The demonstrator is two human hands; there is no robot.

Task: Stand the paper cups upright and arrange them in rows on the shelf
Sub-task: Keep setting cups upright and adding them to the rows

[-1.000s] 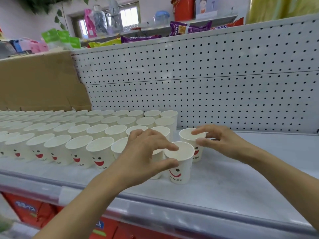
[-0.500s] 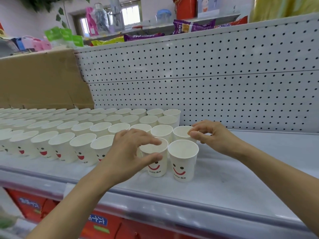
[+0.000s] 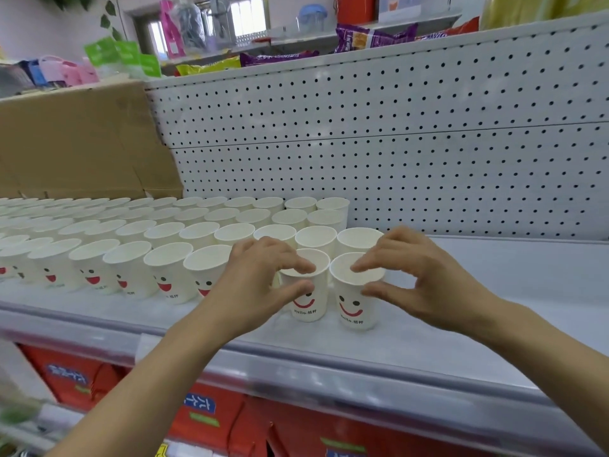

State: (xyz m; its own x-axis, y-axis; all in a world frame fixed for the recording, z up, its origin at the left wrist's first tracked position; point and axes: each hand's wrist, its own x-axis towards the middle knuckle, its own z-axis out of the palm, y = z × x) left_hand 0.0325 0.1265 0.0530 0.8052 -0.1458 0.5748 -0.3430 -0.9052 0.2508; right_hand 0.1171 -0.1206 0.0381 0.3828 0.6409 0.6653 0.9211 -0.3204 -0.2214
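Observation:
Several white paper cups with red smiley faces stand upright in rows (image 3: 171, 245) on the white shelf (image 3: 461, 341). At the right end of the front row, my left hand (image 3: 260, 278) pinches the rim of one cup (image 3: 308, 301) between thumb and forefinger. Beside it, my right hand (image 3: 418, 275) pinches the rim of the last cup (image 3: 354, 308) the same way. Both cups stand upright on the shelf with their faces toward me. Behind them another cup (image 3: 357, 239) ends the second row.
A white pegboard panel (image 3: 412, 153) backs the shelf. A brown cardboard box (image 3: 75, 143) stands at the back left. Snack bags (image 3: 372, 36) lie on the shelf above. Red boxes (image 3: 204, 420) fill the level below. Bare shelf surface extends to the right of the cups.
My right hand left the second-row cup and came forward onto the front-row end cup. My left hand stays on its neighbour, and the two front cups stand closer to the row.

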